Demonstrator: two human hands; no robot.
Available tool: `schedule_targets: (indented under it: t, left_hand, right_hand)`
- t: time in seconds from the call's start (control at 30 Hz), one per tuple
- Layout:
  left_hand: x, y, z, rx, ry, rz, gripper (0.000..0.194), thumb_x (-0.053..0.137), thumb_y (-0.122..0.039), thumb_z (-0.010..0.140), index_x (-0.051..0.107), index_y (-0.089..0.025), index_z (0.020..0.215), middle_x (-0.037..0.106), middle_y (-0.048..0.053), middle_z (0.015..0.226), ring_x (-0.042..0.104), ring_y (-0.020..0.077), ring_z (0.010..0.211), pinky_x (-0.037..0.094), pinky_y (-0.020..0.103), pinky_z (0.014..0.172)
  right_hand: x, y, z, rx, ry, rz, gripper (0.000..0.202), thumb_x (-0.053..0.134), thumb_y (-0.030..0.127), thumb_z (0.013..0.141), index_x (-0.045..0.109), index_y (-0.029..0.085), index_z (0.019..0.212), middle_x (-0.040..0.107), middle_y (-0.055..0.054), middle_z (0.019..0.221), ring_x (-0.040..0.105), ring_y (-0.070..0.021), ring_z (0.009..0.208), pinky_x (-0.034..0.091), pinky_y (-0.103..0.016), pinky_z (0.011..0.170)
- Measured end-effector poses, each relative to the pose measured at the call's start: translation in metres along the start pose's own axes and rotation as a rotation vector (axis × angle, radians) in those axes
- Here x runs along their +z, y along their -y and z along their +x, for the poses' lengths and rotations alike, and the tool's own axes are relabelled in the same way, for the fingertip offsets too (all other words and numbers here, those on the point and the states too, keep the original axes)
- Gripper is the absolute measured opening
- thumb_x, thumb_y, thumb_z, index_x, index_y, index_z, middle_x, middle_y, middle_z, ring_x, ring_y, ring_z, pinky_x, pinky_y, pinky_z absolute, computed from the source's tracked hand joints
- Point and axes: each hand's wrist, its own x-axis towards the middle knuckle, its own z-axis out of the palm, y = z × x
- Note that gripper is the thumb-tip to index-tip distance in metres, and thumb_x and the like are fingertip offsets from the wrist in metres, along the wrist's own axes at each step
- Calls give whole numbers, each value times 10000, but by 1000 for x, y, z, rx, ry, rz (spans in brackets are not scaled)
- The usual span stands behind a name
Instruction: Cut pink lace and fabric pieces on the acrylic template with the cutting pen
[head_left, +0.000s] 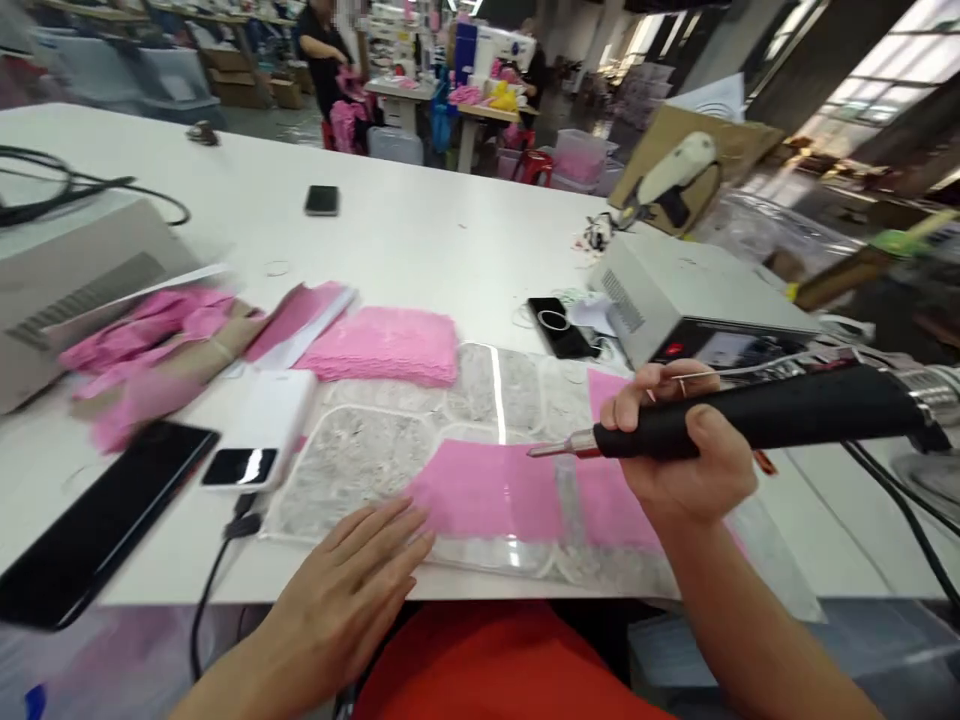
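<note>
My right hand is wrapped round a black corded hand tool. Its narrow metal tip points left, over a pink fabric piece; I cannot tell whether the tip touches the cloth. My left hand rests open, fingers flat and stretched, at the left edge of that piece. Under the fabric is a clear plastic template with rounded outlines, partly covered by the cloth. More pink fabric lies to the right, partly hidden by my right hand and forearm. Behind the template sits a neat stack of pink fabric pieces.
Left of the template are a white power bank with a cable, a large black phone and crumpled pink cloth. A grey control box stands right, near a smaller phone. Another person is at the back.
</note>
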Motion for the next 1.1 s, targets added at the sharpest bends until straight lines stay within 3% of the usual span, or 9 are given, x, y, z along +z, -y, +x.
schedule_targets:
  t: [0.1,0.2,0.3,0.43,0.67,1.1]
  left_hand:
    - [17,-15,39,77,-18,-28,382,444,-65,882,551,-133,1242,607,88,1271,446,215,1292,397,355,1055]
    - [41,-37,80,129,0,-63,350,428,-67,891,572,-122,1205,625,95,1245,503,239,1239,460,379,988]
    - [65,-55,113,124,45,-78,328,454,-73,885,583,-125,1182,616,101,1256,527,265,1214,480,415,964]
    - [90,-68,139,92,75,-53,319,470,-98,886,580,-128,1184,599,117,1274,523,299,1216,490,460,945]
    - [100,-69,145,77,107,-81,305,468,-201,919,579,-137,1196,604,121,1261,534,303,1199,492,479,945]
    - [103,-68,142,16,158,-107,370,491,-252,905,540,-172,1263,539,121,1336,451,306,1279,440,478,996]
  right_hand:
    - [-45,14,11,-23,-69,-38,160,651,276,650,614,243,802,553,21,761,516,-113,512,447,-298,491]
    - [-75,15,11,-26,-116,-44,138,633,229,666,598,228,799,553,23,743,535,-117,516,450,-288,481]
    - [-87,8,8,-10,-129,-34,140,615,235,688,572,235,822,548,29,743,545,-123,525,470,-293,485]
    - [-87,-1,7,-23,-123,-23,143,612,257,712,552,245,842,549,28,767,547,-131,539,497,-310,494]
    - [-85,-9,7,19,-71,67,159,640,252,733,563,245,871,579,25,771,570,-131,577,532,-330,564]
    - [-87,-14,9,-56,-59,35,156,644,247,746,603,245,897,592,18,767,573,-137,565,502,-331,566]
